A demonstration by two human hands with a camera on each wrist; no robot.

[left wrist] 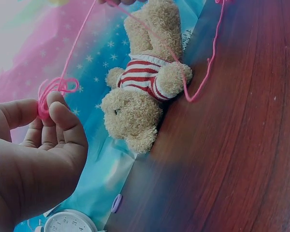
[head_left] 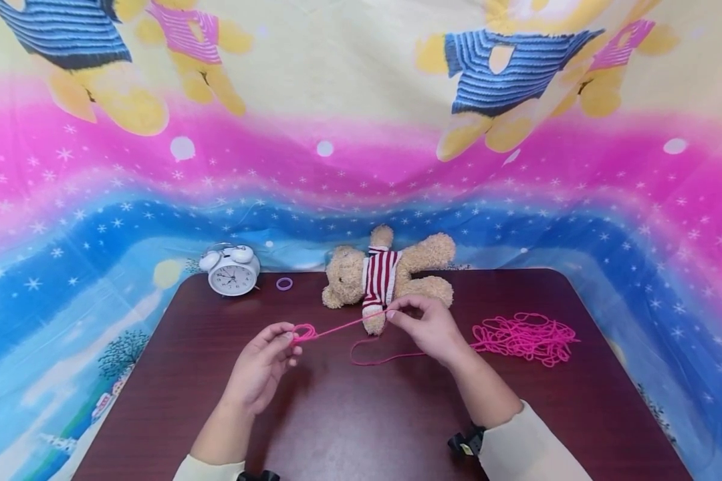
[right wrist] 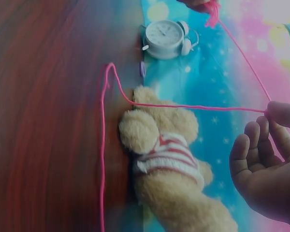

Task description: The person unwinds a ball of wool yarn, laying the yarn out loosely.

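Between thumb and fingertips, my left hand (head_left: 265, 367) pinches a small coil of pink yarn (left wrist: 47, 94). From that coil a strand (head_left: 343, 326) runs up to my right hand (head_left: 430, 327), which pinches it between thumb and index finger. Beyond the right fingers the yarn drops in a slack loop (right wrist: 103, 145) and leads back to a loose pink heap (head_left: 523, 339) on the table's right side. Behind the strand lies a teddy bear (head_left: 382, 277) in a red-and-white striped shirt, its head to the left. One bear paw sits just under the strand.
A white twin-bell alarm clock (head_left: 231, 270) stands at the back left of the dark wooden table (head_left: 349, 427). Next to it lies a purple ring (head_left: 284, 284). A colourful printed cloth (head_left: 361, 174) with bears and snowflakes hangs along the table's back and sides.
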